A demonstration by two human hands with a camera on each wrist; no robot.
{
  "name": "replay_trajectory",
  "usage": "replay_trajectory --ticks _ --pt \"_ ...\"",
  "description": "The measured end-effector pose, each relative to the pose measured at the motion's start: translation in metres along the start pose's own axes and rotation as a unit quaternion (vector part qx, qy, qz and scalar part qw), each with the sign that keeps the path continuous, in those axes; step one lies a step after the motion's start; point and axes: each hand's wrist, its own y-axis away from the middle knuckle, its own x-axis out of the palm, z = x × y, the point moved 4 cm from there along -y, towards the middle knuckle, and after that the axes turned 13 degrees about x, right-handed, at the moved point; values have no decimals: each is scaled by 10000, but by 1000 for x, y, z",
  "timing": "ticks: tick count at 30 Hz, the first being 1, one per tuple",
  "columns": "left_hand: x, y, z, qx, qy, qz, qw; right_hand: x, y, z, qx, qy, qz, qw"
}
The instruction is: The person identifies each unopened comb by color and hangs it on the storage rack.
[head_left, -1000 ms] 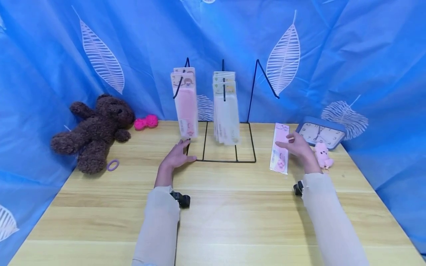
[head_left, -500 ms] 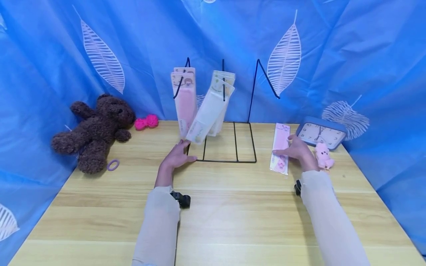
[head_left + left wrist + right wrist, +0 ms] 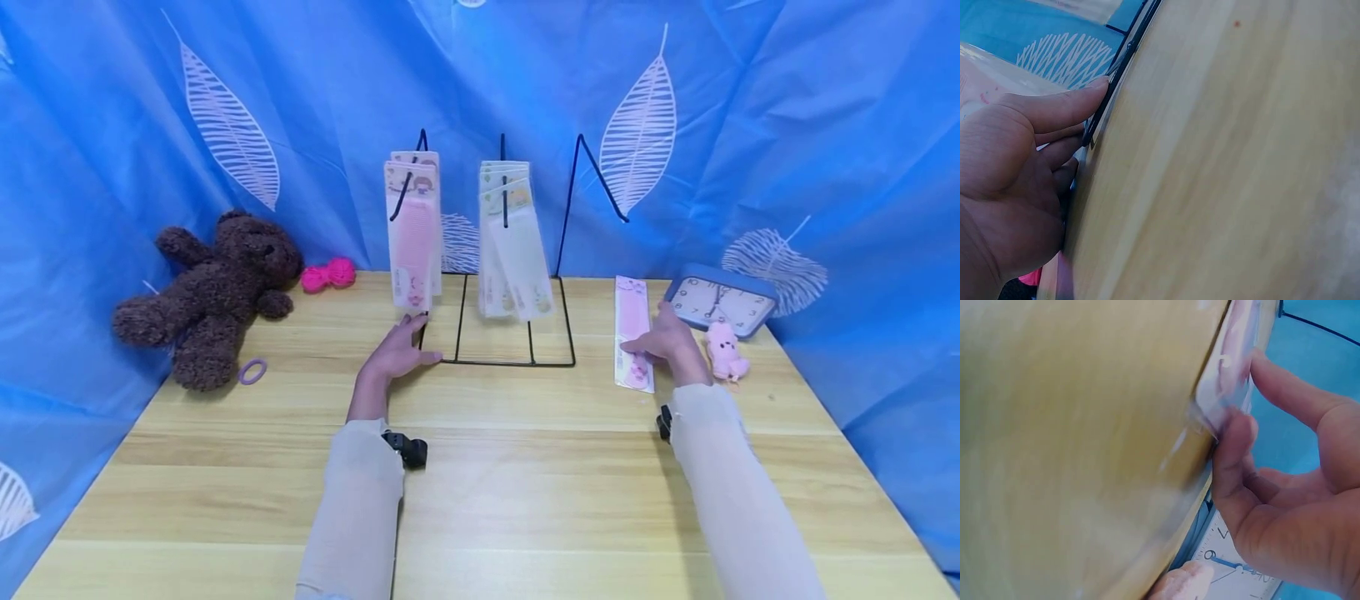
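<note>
A black wire display rack (image 3: 510, 364) stands at the back of the table, its three hooks rising in front of the blue cloth. Pink packets (image 3: 415, 242) with cartoon header cards hang on the left hook, whitish packets (image 3: 522, 258) on the middle one; the right hook is bare. My left hand (image 3: 393, 350) holds the rack's front left corner, thumb at the front wire (image 3: 1110, 94). Right of the rack, my right hand (image 3: 666, 340) pinches a flat pink packet (image 3: 632, 304) on the table, its thumb and forefinger at opposite sides. The curled fingers partly cover its lower half.
A blue-framed clock (image 3: 720, 300) and a small pink plush toy (image 3: 725, 352) sit close to my right hand. At the left are a brown teddy bear (image 3: 225, 292), a bright pink bow (image 3: 328, 275) and a purple ring (image 3: 252, 372). Blue cloth (image 3: 480, 75) hangs behind.
My right hand has closed on the pink packet, which has turned slightly. The whitish packets swung left, then back to the right. My left hand has stayed at the rack corner.
</note>
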Motion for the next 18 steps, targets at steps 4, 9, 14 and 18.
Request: replay_trajectory --ticks 4,9,14,18 --pt "-1 0 0 18 -71 51 10000 -1 4 0 145 173 0 9997" --pt "-3 0 -4 215 -45 -20 9998 -2 4 1 202 -2 6 9998" --pt "-3 2 -6 138 -64 3 9999 2 0 -2 59 -948 568 9939" --pt "-1 2 -4 -5 -82 65 9999 6 0 -7 7 -1921 1268 9731"
